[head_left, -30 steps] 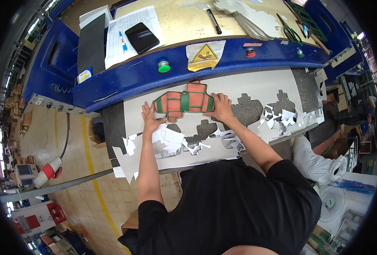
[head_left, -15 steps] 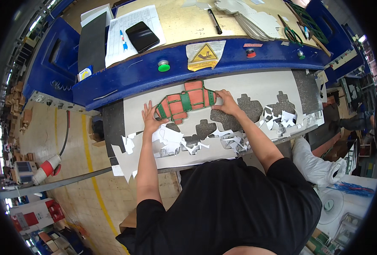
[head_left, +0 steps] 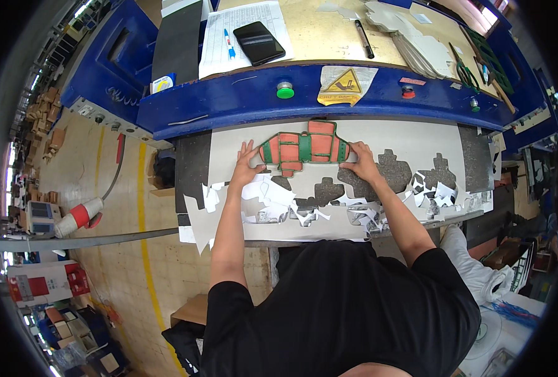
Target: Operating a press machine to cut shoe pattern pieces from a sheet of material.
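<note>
On a pale grey sheet (head_left: 411, 135) lies a cutting die (head_left: 305, 149) with a green metal outline and red-orange padding. My left hand (head_left: 246, 166) holds its left end, thumb at the near side and fingers spread along the edge. At the other end, my right hand (head_left: 364, 166) grips the die between thumb and fingers. Nearer to me the sheet has several shaped holes, where a dark speckled surface (head_left: 392, 173) shows through. White scraps (head_left: 269, 193) lie loose below my left hand.
Just beyond the sheet runs a blue machine beam (head_left: 229, 97) with a green button (head_left: 284, 91), a red button (head_left: 408, 93) and a yellow warning sign (head_left: 344, 85). On the ledge above rest a phone (head_left: 259, 43), a marker (head_left: 364, 39), stacked pale pieces (head_left: 420, 53) and scissors (head_left: 466, 74).
The whole view has turned slightly, and the scene sits further right in it. Both hands stay at the die's ends, and the die keeps about the same place on the sheet.
</note>
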{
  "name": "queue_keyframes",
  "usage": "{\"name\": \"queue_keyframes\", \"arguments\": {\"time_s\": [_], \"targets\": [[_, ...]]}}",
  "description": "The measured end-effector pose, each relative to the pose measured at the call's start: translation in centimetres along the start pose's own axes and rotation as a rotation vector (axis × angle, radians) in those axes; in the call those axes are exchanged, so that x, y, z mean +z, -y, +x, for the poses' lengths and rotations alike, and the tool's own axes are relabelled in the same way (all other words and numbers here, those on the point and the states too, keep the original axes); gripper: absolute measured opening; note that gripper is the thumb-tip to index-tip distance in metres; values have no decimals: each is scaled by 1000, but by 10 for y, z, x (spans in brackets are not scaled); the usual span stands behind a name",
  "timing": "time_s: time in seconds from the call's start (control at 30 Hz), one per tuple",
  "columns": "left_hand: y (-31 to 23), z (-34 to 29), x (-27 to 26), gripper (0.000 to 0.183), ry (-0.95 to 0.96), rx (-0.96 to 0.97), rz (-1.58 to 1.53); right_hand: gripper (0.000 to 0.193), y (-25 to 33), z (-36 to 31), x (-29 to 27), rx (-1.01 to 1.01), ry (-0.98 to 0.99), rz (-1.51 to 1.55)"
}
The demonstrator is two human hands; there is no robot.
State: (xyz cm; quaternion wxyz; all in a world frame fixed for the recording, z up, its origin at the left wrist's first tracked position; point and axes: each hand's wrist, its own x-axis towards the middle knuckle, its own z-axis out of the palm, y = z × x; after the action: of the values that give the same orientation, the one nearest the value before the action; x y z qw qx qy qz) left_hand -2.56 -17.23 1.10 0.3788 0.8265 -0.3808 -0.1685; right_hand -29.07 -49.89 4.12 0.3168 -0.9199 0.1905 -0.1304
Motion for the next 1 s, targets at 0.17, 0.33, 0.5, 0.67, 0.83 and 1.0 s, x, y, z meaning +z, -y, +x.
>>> {"name": "queue_keyframes", "arguments": {"time_s": [0.17,0.33,0.5,0.67,0.83,1.0], "targets": [[-2,1,2,75,-21,2,36,70,1,-4,5,10,-30,20],[-3,1,1,73,-40,-10,24,71,-5,-3,9,1,-26,-4],[-3,3,4,68,-15,26,51,69,-13,-4,4,6,9,15],[2,2,4,69,-19,29,93,71,-5,-8,5,23,14,3],[-2,3,2,69,8,19,103,71,-5,-12,7,70,0,16],[-8,4,-3,74,71,-33,91,83,0,-5,-1,88,68,77]]}}
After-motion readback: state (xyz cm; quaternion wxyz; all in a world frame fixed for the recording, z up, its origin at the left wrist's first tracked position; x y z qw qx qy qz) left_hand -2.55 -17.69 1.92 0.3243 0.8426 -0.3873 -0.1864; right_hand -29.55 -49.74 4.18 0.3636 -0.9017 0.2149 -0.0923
